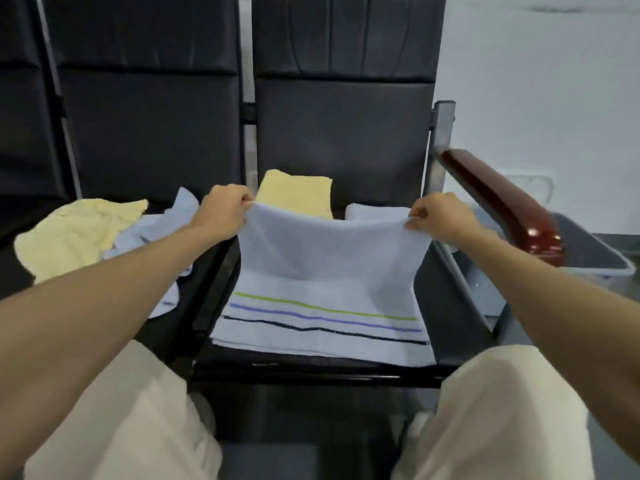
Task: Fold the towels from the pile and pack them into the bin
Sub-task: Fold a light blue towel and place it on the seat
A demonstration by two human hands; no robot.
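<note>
Your pale blue striped towel [322,306] lies on the black chair seat [446,317] right in front of you. Its near edge, with the green, blue and black stripes, is flat close to the seat's front lip. The far edge is lifted off the seat and sags between your hands. Your left hand [225,211] pinches the far left corner between curled fingers and thumb, and your right hand [440,216] pinches the far right corner the same way.

Just behind the raised edge, against the backrest, sit a folded yellow towel [294,194] and a folded pale towel [374,211] side by side. A strip of bare seat shows on each side of the striped towel.

On the left seat lies the unfolded pile [104,233], yellow over blue. The red-brown armrest [502,206] borders your right hand, and beyond it stands the bin [588,247].
</note>
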